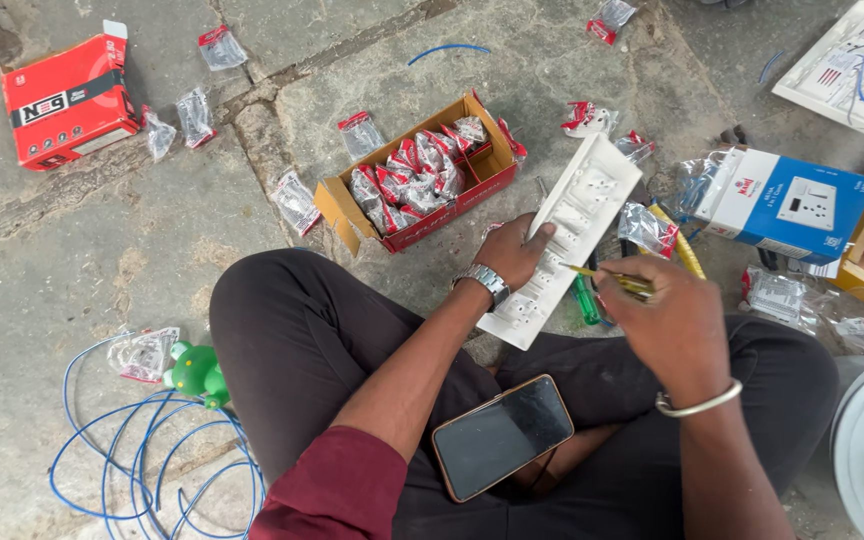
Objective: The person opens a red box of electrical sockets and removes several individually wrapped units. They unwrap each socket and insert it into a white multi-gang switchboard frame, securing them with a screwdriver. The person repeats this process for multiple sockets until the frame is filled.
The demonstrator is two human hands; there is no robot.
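Note:
I sit cross-legged on a stone floor. My left hand (518,250), with a metal watch on its wrist, holds a long white switch plate (577,215) that slants from my knee toward the far right. My right hand (664,322), wearing a silver bangle, grips a thin yellow-handled screwdriver (607,279) whose tip points at the plate's edge. A second tool with a green handle (585,300) lies under the plate near my right hand. A black phone (502,436) rests face up on my lap.
An open orange box (422,180) of bagged switches stands beyond the plate. A red box (67,100) lies far left, a blue-white box (790,200) at right. Blue wire coils (152,470) and a green roll (197,372) sit left. Small bags are scattered around.

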